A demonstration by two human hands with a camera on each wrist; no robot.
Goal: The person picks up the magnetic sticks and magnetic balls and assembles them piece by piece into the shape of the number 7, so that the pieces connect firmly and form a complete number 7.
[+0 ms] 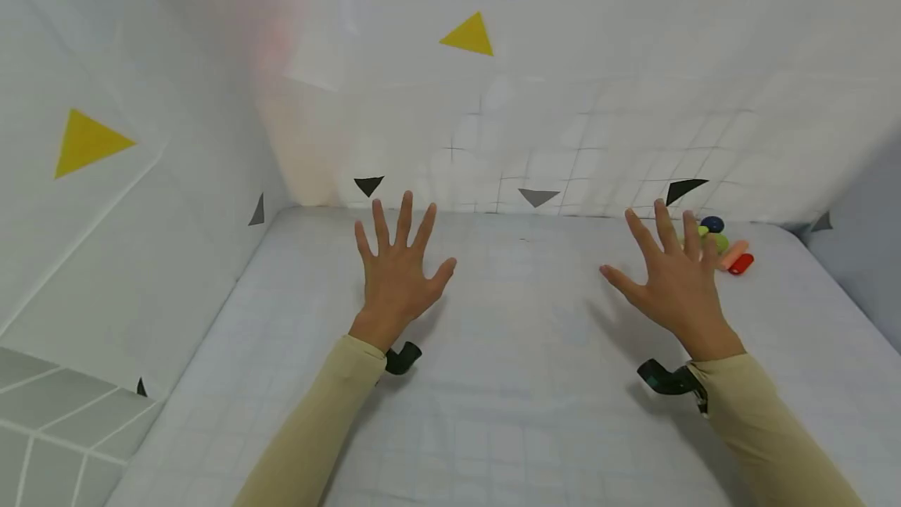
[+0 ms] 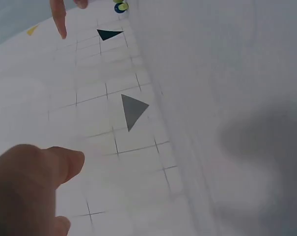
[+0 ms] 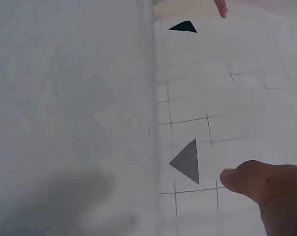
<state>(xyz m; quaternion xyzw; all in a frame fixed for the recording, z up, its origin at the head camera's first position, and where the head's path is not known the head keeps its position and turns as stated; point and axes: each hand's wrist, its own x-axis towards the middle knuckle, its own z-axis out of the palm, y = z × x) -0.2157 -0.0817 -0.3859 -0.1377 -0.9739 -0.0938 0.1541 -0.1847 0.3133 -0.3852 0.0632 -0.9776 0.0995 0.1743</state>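
Observation:
In the head view my left hand (image 1: 399, 276) hovers above the left half of the white table (image 1: 521, 319), fingers spread and holding nothing. My right hand (image 1: 677, 288) is spread the same way on the right, its shadow falling on the tabletop. Just beyond its fingers lies a small cluster: a dark blue oval (image 1: 712, 224), a green rounded piece (image 1: 719, 242), an orange stick-like piece (image 1: 734, 254) and a red capsule-shaped piece (image 1: 741, 264). The right fingers partly hide this cluster. In each wrist view the thumb shows, with no object against it.
A white back wall with a faint grid carries a yellow triangle (image 1: 470, 35) and a grey triangle (image 1: 539, 197). Another white wall (image 1: 127, 257) borders the table's left side. Dark curved wrist mounts (image 1: 403, 358) stick out below both wrists.

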